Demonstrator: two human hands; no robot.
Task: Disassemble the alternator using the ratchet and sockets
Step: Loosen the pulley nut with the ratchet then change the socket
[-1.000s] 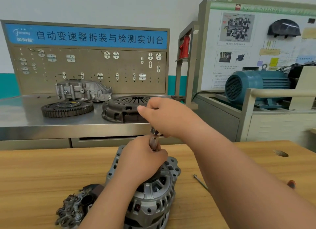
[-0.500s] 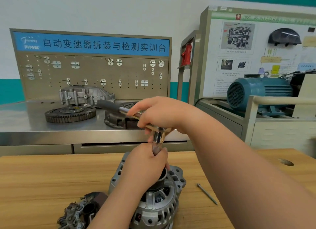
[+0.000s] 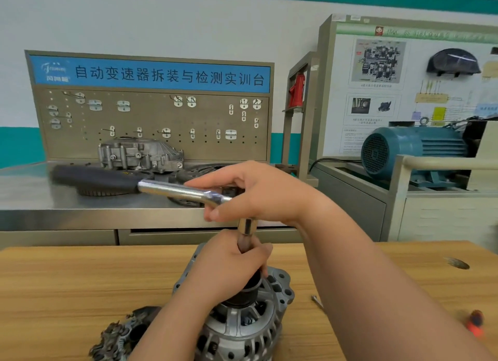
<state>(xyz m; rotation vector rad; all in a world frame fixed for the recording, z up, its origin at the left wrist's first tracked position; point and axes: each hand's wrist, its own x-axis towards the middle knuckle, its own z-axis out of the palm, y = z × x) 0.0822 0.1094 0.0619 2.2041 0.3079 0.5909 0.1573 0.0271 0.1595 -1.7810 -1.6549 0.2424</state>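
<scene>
A silver alternator (image 3: 242,325) stands on the wooden table (image 3: 67,293) with its pulley end up. My left hand (image 3: 229,269) grips the dark pulley and the base of the socket on top of the alternator. A chrome ratchet (image 3: 172,189) with a black handle pointing left sits on the socket (image 3: 247,227). My right hand (image 3: 258,193) holds the ratchet's head from above, fingers curled round it. The nut under the socket is hidden.
A removed dark rectifier part (image 3: 121,336) lies left of the alternator. A screwdriver with an orange handle (image 3: 475,325) lies at the right, its tip (image 3: 316,301) near the alternator. Behind the table stands a steel bench (image 3: 32,199) with clutch parts and a housing (image 3: 140,154).
The ratchet handle has swung out to the left and come into full view. The camera has tilted and moved closer; both hands stay on the tool and the pulley.
</scene>
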